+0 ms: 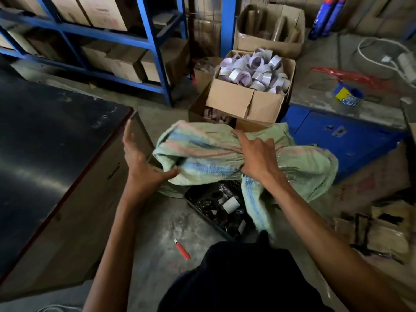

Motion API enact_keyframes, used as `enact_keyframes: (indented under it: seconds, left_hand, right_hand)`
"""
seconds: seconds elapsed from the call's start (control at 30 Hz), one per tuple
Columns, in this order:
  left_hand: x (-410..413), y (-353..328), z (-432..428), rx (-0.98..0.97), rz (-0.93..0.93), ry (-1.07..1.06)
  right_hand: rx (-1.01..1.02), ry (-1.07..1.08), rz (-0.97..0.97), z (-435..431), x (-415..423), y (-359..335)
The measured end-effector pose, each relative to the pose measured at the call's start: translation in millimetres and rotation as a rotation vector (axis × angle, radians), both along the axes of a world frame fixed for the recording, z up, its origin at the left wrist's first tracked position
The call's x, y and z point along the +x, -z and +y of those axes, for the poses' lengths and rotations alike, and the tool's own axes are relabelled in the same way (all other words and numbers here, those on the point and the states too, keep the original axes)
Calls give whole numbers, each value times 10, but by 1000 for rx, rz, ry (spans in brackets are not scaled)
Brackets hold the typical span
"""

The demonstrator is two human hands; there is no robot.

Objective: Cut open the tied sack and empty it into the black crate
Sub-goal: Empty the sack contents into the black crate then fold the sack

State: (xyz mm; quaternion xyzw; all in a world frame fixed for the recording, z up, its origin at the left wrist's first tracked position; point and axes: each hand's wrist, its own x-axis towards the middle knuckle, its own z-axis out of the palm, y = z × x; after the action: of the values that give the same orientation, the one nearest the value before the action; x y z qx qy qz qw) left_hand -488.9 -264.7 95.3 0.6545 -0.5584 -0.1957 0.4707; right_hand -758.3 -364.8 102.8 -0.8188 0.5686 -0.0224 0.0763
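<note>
dim, soft focus; glare streak on the dark tabletop [45, 154]; wide-angle bending at edges

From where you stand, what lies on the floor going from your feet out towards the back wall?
Red cutter → black crate → green sack, held over the crate → cardboard box full of tape rolls → taller open cardboard box.

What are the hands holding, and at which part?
The right hand grips the sack at its bunched middle; the left hand touches its left end.
</note>
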Motion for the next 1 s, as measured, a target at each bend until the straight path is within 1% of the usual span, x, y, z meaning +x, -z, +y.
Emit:
enact_keyframes:
  seconds: [0.1, 0.13, 0.17, 0.2, 0.23, 0.27, 0.3, 0.33, 0.37, 0.4, 0.47, 0.53, 0.6, 0.73, 0.83, 0.9, 1.0]
  left_hand:
    - [43, -92, 214, 115, -375, 110]
    - [55, -95, 260, 174, -469, 156]
    - [65, -64, 294, 248, -499, 200]
    - [73, -35, 342, 295, -465, 252]
    - [89, -10, 399, 273, -341, 322]
    - [104, 10, 468, 213, -157, 403]
    - [109, 8, 561, 162, 23, 484]
    - [114, 12, 662, 149, 156, 555]
    - [121, 2, 768, 157, 238, 603]
    - [138, -5, 862, 171, 289, 620]
    - [192, -19, 1021, 181, 380, 587]
    - [296, -24, 1133, 133, 414, 501]
    - [425, -6, 1245, 90, 383, 375]
    - [641, 87, 1502, 56, 368, 90]
    - [797, 217, 1609, 42, 351, -81]
    - [946, 335, 1609, 56, 344, -153]
    - [1161, 506, 1527, 99, 334, -224]
  right_hand:
    - [-24, -75, 43, 275, 243, -187]
    - [-31, -98, 8, 367, 320, -246]
    - [-16, -109, -105, 456, 397, -304]
    - [29, -107, -309, 560, 477, -367]
    - [86, -96, -563, 680, 564, -435]
    - [116, -83, -805, 804, 660, -510]
    - [112, -61, -987, 920, 765, -582]
    - [94, -27, -1101, 1027, 875, -639]
    - [89, 14, -1182, 1134, 992, -688]
    - [104, 64, -1253, 1217, 1114, -708]
    - [166, 146, -1385, 1316, 1331, -701]
    - [216, 191, -1423, 1345, 1525, -663]
    - [271, 208, -1391, 1370, 1715, -610]
    - [436, 229, -1384, 1519, 2104, -444]
    - [542, 227, -1363, 1569, 2352, -351]
    - [604, 205, -1295, 1540, 2488, -274]
    - [623, 68, -1072, 1376, 2589, -108]
